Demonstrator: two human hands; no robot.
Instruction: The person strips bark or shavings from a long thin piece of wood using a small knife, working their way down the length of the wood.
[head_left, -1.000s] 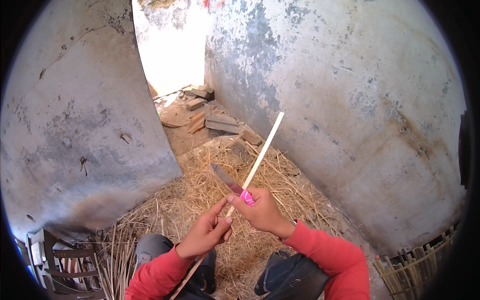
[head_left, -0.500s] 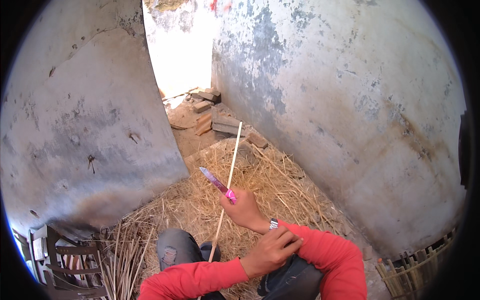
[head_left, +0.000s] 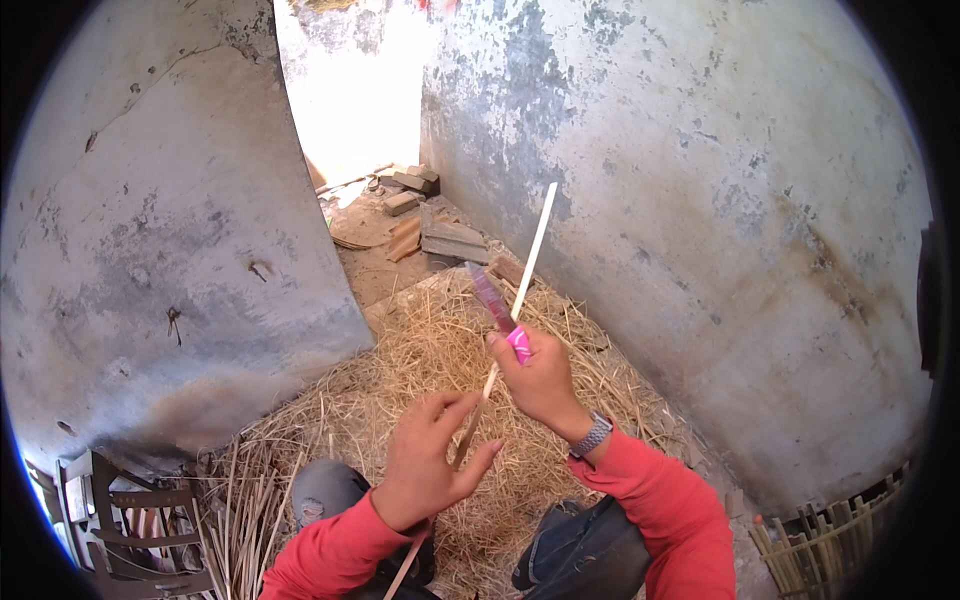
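Note:
My right hand (head_left: pixel 541 384) is closed around the pink handle of a knife (head_left: pixel 490 297), its blade slanting up and away to the left. A long, thin pale wooden strip (head_left: pixel 537 240) runs past this fist and down toward my lap. Whether the right fingers also grip the strip cannot be made out. Lower and to the left is my left hand (head_left: pixel 425 462), fingers stretched and thumb held apart, with the strip passing through the gap between them. Part of the strip is hidden behind the left hand and wrist.
Straw-like shavings (head_left: pixel 440 330) cover the floor around my knees. Long strips (head_left: pixel 245 510) lie by a dark chair (head_left: pixel 150 520) at left. Bricks (head_left: pixel 405 203) and slabs lie by the bright opening. Peeling walls (head_left: pixel 680 220) flank me; a slatted basket (head_left: pixel 830 540) stands at right.
My left hand has left the right wrist's watch, moved left and opened beside the strip. The right hand, with the knife, has shifted up and right, and the strip's far end has risen.

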